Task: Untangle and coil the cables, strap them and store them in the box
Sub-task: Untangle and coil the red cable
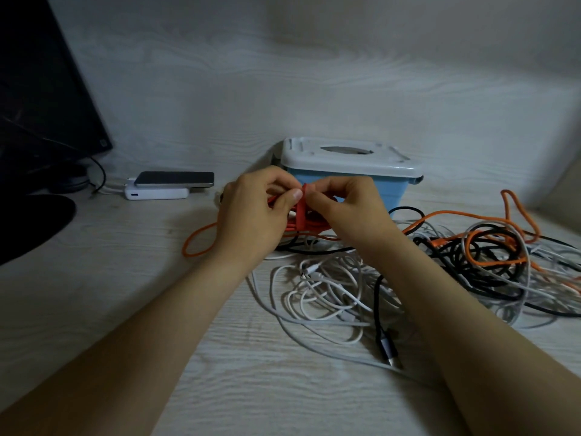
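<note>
At the table's far left corner stands a black flat monitor (44, 89) on its round black base (28, 225). Just right of it, along the far edge, a dark smartphone (176, 179) lies on top of a white oblong power bank (157, 194). An orange cable loop (193, 243) lies on the pale wood-grain table (110, 309) and runs in under the left hand (251, 212); whether it belongs to the held coil I cannot tell.

That hand's grip is closed round a small coiled orange-red cable bundle (317, 226) held above the middle of the table, thumb against the red strap (301, 212) that wraps it. The right hand (349, 209) has its grip pinched on the strap's upper end. Just behind the hands, near the far edge, sits the blue plastic box (390, 193) with its white lid (345, 160) on.

Right of centre, toward the near edge, lies a loose heap of thin white cables (327, 297), crossed by a black cable with a silver plug (388, 347). Toward the right edge, orange, black and grey cables (490, 256) are knotted together.

The task looks to be at an early stage. One coil is being strapped and the fastening seems unfinished. The box is closed, so what it holds is hidden. Still left, by my reading: securing this strap, opening the lid, and separating, coiling and strapping both heaps.
</note>
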A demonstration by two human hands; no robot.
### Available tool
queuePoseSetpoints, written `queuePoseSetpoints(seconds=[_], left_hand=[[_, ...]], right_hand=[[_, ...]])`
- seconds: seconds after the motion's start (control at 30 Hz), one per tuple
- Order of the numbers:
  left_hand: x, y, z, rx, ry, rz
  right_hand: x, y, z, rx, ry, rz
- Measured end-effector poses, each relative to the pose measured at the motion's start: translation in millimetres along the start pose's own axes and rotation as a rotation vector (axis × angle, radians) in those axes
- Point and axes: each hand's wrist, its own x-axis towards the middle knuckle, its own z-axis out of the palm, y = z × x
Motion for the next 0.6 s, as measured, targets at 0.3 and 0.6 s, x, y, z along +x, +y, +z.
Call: queuePoseSetpoints(seconds=[0.3,0.6], left_hand=[[-3.9,11.2,-2.1,0.102,-0.097,0.088],[-12.1,15.0,4.2,0.172,0.032,0.228]], right_hand=[[-1.6,-6.7,-0.6,0.188,-0.067,0.075],[-0.6,-15.6,5.6,0.367,-0.078,0.299]])
